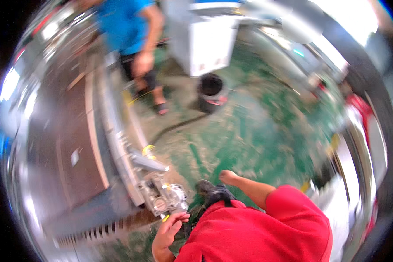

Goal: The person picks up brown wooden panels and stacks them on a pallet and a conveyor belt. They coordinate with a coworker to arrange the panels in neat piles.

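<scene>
My left hand (170, 229) is beside the silvery metal mechanism (159, 198) at the near end of a long machine bed. Its fingers are loosely bent and a little apart, with nothing seen in them. A small yellow piece (166, 218) shows right by the fingers; whether they touch it I cannot tell. Out in front of my body, over the green floor, hangs my right hand (228, 177). It is blurred and its fingers look curled in, with nothing sticking out of them.
Brown boards (65, 144) lie on the machine bed at left. A person in a blue shirt (126, 26) stands at its far side. Ahead are a dark round bin (212, 89) with a hose (174, 126) on the floor and a white cabinet (212, 46). White panels (336, 209) stand at right.
</scene>
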A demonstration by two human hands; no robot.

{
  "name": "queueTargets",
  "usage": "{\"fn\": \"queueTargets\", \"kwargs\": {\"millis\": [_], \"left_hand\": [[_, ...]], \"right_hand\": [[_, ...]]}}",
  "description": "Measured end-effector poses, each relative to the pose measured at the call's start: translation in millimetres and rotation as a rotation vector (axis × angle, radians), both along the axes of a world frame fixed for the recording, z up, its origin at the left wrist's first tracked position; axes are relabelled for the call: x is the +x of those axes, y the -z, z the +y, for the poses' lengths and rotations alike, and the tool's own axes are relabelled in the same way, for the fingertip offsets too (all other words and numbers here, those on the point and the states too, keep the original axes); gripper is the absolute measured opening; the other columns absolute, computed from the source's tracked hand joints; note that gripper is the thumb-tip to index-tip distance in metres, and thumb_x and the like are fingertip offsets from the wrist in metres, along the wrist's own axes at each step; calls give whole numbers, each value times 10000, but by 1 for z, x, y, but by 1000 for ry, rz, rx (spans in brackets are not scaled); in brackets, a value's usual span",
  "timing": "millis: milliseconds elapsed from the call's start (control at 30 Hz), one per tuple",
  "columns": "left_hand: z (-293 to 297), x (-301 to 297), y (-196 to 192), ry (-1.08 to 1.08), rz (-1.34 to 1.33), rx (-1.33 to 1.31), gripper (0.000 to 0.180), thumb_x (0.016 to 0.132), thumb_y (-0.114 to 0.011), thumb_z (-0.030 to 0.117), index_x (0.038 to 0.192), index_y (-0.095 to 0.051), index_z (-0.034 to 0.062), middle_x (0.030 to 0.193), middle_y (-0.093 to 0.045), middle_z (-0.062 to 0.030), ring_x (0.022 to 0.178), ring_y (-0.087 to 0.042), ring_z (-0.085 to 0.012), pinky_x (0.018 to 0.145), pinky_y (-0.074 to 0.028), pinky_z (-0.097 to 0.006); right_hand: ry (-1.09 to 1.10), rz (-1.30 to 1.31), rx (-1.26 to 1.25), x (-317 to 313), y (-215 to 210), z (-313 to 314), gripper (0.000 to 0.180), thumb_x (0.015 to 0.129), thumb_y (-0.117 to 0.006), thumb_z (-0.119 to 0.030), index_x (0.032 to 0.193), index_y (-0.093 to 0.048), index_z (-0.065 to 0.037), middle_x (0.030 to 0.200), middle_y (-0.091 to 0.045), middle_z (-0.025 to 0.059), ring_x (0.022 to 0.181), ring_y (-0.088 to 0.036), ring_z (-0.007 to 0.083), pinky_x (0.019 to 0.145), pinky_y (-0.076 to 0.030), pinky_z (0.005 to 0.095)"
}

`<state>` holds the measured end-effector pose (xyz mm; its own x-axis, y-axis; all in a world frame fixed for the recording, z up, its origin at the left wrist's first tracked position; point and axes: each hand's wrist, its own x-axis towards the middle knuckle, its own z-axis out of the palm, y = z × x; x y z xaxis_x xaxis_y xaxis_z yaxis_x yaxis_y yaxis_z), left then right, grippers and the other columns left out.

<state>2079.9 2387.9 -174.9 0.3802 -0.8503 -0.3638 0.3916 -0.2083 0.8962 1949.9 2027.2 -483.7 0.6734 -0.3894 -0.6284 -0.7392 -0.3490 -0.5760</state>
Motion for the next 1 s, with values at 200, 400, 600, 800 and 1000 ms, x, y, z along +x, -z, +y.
{"fn": "queueTargets", "kwargs": {"millis": [200,400,600,800,1000], "left_hand": [[71,-19,27,338,-16,59,388,981,-517,240,1290,-536,5,1227,-625,-109,1102,-579,-184,1002,-393,-325],[162,-34,19,361,-38,63,392,1007,-508,281,1274,-540,-4,1192,-629,-118,1098,-577,-206,1029,-392,-350],[220,-36,16,257,-82,0,342,994,-534,196,1284,-541,14,1212,-630,-83,1106,-576,-166,985,-424,-312],[303,-56,-8,68,-300,-34,330,999,-531,175,1281,-544,3,1166,-638,-91,1093,-584,-170,952,-446,-309],[434,-109,-12,-504,-265,-5,366,968,-590,241,1248,-574,5,1108,-661,-104,1040,-616,-175,917,-468,-307]], "right_hand": [[384,74,-139,-124,-29,118,286,821,-504,-251,865,-672,-24,788,-685,168,774,-677,311,736,-532,461],[229,243,65,-303,53,321,588,906,-434,-524,1378,-471,-174,1177,-627,255,1082,-602,449,920,-478,502],[187,327,20,-263,57,333,528,892,-515,-503,1238,-617,-118,1148,-662,198,1068,-631,381,933,-481,451],[35,342,276,-182,39,301,269,906,-523,-325,926,-675,-104,935,-696,70,729,-681,235,592,-574,423],[-1028,-118,-75,-46,51,312,281,883,-573,-309,911,-666,-46,788,-664,87,627,-650,244,551,-545,414]]}}
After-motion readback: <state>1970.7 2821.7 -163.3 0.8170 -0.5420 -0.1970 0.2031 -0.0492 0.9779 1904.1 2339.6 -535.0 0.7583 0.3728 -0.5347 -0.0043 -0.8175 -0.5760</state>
